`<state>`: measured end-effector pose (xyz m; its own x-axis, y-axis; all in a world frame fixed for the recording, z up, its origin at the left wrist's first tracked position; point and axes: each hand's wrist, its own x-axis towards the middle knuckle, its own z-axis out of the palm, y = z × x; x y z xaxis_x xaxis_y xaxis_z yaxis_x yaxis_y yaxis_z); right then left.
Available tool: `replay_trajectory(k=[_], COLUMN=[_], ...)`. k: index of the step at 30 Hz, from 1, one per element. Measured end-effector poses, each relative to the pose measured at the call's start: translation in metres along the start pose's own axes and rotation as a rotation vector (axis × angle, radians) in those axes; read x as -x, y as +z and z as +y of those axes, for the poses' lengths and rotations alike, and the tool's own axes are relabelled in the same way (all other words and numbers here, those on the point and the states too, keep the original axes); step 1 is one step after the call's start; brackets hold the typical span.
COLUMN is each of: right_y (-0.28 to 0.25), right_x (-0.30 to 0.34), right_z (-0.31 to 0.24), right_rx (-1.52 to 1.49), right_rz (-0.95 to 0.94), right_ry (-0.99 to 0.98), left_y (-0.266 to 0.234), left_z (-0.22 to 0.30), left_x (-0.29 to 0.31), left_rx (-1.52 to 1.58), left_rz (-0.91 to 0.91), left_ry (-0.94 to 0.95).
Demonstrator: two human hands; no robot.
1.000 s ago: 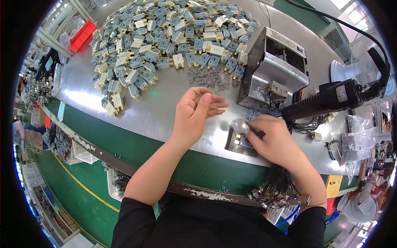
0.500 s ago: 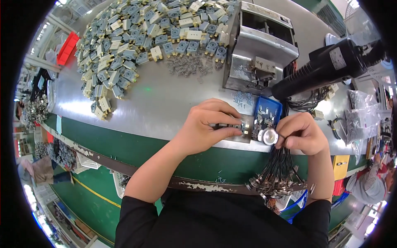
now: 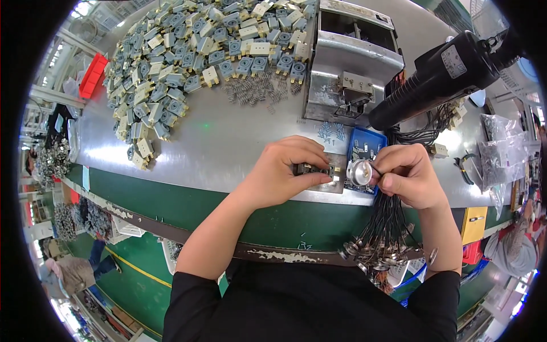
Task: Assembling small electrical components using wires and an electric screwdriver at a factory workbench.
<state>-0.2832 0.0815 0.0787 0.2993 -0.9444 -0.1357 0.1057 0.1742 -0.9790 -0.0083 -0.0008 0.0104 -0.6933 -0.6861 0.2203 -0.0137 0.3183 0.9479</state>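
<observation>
My left hand has its thumb and fingers closed round a small dark block, most of which they hide. That block rests at a flat metal plate near the table's front edge. Just to the right, my right hand pinches a round silver metal cap with a black wire. The cap hangs over the near part of a blue tray of small metal terminals. From below the right hand, a bundle of black wires with metal caps droops over the table edge.
Grey and cream switch-like blocks are heaped at the far left, beside loose springs. A metal machine stands behind the blue tray, with screws in front. A black power screwdriver slants in from the right, above pliers.
My right hand has brought the round cap left and slightly away from me, closer to the left hand. The left hand keeps its grip on the dark block.
</observation>
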Motion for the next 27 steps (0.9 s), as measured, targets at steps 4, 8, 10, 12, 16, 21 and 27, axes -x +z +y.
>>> replay_trajectory(k=[4, 8, 10, 12, 16, 21, 27], right_y=[0.006, 0.009, 0.015, 0.022, 0.032, 0.037, 0.039], right_x=[-0.004, -0.006, -0.008, -0.012, -0.019, -0.024, -0.021], right_z=[0.001, 0.001, -0.003, -0.005, -0.001, -0.001, -0.003], right_rx=[0.034, 0.004, 0.049, 0.095, 0.232, 0.294, 0.274], right_rz=[0.051, 0.072, 0.087, 0.099, 0.114, 0.124, 0.147], right_ry=[0.025, 0.044, 0.065, 0.085, 0.145, 0.137, 0.157], left_y=[-0.001, 0.001, -0.001, -0.005, -0.002, 0.0, -0.004], left_z=[0.001, 0.004, 0.007, 0.012, 0.0, 0.0, 0.016], left_x=[0.001, 0.003, 0.003, 0.003, 0.006, 0.007, 0.006], left_rx=[0.009, -0.032, -0.026, -0.051, 0.069, 0.094, -0.15], left_rz=[-0.006, 0.004, 0.006, 0.0, 0.099, 0.148, 0.082], left_ry=[-0.028, -0.05, -0.074, -0.025, 0.112, 0.188, 0.136])
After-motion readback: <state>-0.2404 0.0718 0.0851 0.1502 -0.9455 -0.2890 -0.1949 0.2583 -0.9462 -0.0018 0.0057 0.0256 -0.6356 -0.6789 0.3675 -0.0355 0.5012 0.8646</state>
